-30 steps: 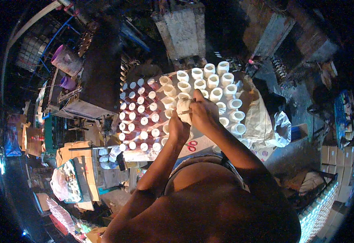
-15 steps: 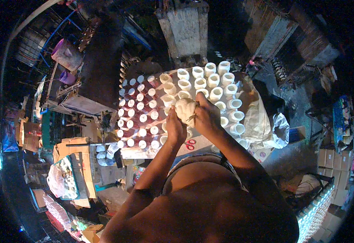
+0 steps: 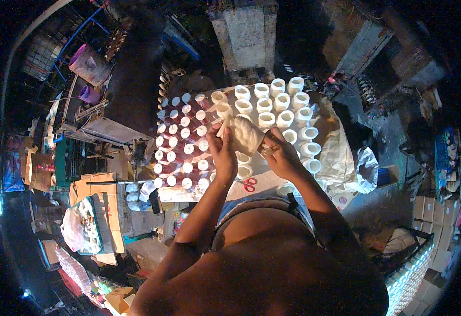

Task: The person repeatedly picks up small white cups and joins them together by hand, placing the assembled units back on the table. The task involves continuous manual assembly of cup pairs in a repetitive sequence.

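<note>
Between my hands, over the middle of the table, is a cream-coloured, lumpy piece (image 3: 245,134) that looks like a soft mould. My left hand (image 3: 223,158) grips its left edge, thumb on the near face. Over at the lower right corner, the fingers of my right hand (image 3: 283,157) pinch it. Beyond and to the right stand rows of thick-walled white cups (image 3: 264,105), open at the top. On the left side are rows of dark red candles (image 3: 186,167) with white round tops. A pair of red-handled scissors (image 3: 250,184) lies near the front edge.
A sheet of brown paper (image 3: 335,142) covers the table's right end, with a crumpled white bag (image 3: 367,169) beside it. Left of the table are a dark bench with a purple-stained bucket (image 3: 89,64) and a tray of white pieces (image 3: 90,226) on cardboard.
The cream piece was bunched up between both hands and now is spread wider and flatter. My hands have moved apart, the right one lower. The view has shifted slightly.
</note>
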{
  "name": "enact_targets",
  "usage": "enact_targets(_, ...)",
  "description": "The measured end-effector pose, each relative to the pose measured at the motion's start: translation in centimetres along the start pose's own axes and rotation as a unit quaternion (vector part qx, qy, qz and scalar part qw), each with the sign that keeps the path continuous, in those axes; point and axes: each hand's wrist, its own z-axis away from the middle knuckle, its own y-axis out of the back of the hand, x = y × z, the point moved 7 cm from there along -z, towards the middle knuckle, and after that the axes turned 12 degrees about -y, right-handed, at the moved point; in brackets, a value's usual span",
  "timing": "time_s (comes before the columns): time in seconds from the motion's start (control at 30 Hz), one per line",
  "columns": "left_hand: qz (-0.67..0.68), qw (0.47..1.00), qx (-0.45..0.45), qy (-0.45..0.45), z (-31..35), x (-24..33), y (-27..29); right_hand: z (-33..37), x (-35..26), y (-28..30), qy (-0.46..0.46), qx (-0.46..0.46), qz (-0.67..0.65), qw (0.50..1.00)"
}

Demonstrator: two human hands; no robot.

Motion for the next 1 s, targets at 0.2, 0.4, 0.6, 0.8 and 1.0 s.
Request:
enact_targets(0.2, 0.018, 0.999, -0.028, 0.001, -0.1, -0.3, -0.5, 1.0, 0.7, -0.3, -0.06, -0.133, -0.028, 0.989)
enact_targets(0.4, 0.079, 0.988, 0.02, 0.129, 0.7, -2.3, -0.3, 1.3, 2.8, 0.2, -0.094, -0.066, -0.099, 0.988)
enact_targets(0.6, 0.194, 0.925, -0.031, 0.324, 5.7, -9.4, 0.0, 1.7, 5.7, -1.5, -0.259, -0.07, -0.051, 0.962)
enact_targets(0.8, -0.012, 0.907, -0.049, 0.418, 10.0, -11.2, 4.7, 3.2, 7.0, -1.9, -0.185, -0.066, 0.165, 0.966)
enact_targets(1.0, -0.065, 0.948, -0.047, 0.308, 5.9, -10.3, 7.8, 8.0, 15.8, -10.0, -0.088, -0.164, 0.274, 0.944)
